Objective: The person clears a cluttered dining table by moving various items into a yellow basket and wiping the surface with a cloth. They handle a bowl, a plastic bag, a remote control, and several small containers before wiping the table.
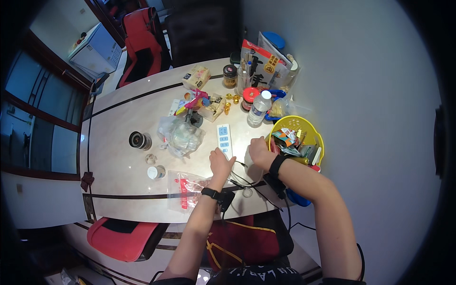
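Observation:
A white power strip (223, 138) with blue socket faces lies on the table, its near end between the thumb and fingers of my left hand (221, 165). My right hand (260, 153) is closed beside the left rim of the yellow basket (304, 122); whatever its fingers hold is hidden. A pale cable (247, 184) curves over the table below both hands, close to a dark cable. Packets and small items fill the basket. Both wrists wear black bands with small dark devices.
Left of the strip lie a plastic bag (183, 137), a dark cylindrical jar (139, 140) and a white-capped bottle (156, 172). A water bottle (259, 110) and red-lidded jar (250, 99) stand behind the basket. A clear packet (184, 192) lies nearer me. The wall borders the right side.

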Demonstrator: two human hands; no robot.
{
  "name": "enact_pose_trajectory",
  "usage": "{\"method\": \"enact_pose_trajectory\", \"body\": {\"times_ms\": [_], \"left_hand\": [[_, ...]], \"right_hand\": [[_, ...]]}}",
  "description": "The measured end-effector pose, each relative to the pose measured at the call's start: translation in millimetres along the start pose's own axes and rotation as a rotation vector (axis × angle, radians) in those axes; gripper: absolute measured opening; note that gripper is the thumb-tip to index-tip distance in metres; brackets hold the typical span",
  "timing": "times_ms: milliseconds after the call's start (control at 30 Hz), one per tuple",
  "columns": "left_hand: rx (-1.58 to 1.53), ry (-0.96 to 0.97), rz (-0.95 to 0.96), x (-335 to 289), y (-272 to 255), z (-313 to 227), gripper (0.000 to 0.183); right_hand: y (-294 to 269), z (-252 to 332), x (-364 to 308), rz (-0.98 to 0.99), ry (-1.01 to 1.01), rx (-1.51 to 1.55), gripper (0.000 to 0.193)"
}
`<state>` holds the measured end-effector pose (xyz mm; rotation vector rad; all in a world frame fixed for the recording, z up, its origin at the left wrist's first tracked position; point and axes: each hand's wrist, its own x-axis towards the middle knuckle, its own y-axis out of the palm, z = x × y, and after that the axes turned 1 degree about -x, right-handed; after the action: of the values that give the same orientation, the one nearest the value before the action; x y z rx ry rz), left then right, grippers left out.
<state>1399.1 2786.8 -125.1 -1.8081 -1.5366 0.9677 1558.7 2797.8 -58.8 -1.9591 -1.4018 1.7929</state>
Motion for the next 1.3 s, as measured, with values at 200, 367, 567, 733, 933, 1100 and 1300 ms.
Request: {"method": "enact_pose_trajectory", "body": {"times_ms": [200,367,567,733,933,1100,1300], "left_hand": [[-0.045,-0.048,-0.049,-12.5,-3.0,4.0,0.067],[-0.058,-0.05,-0.086,-13.1,-3.8,5.6,0.068],[-0.06,0.014,-0.126,-7.0,5.4,3.7,0.07],[-0.088,0.051,-0.11,8.5,19.7,-11.3,0.07],[-0.107,0.033,-0.147,28.4,32.7,-32.7,0.067],[-0.07,0.036,-0.101,33.2,33.9,-37.2,0.072],[-0.177,0.023,0.025,-5.3,-10.3,4.0,0.075]], "right_hand": [[25.9,6.5,-4.2,-0.116,0.023,-0.07,0.055],[32.2,-4.4,7.9,-0.118,-0.038,0.051,0.047],[34.1,4.1,0.1,-0.17,0.029,-0.045,0.045],[23.3,10.0,-6.7,-0.067,0.042,-0.062,0.048],[23.7,15.0,-13.4,-0.096,0.102,-0.112,0.05],[31.6,26.8,-23.8,-0.178,0.1,-0.212,0.049],[47.1,48.7,-54.0,-0.609,-0.091,0.258,0.051]]}}
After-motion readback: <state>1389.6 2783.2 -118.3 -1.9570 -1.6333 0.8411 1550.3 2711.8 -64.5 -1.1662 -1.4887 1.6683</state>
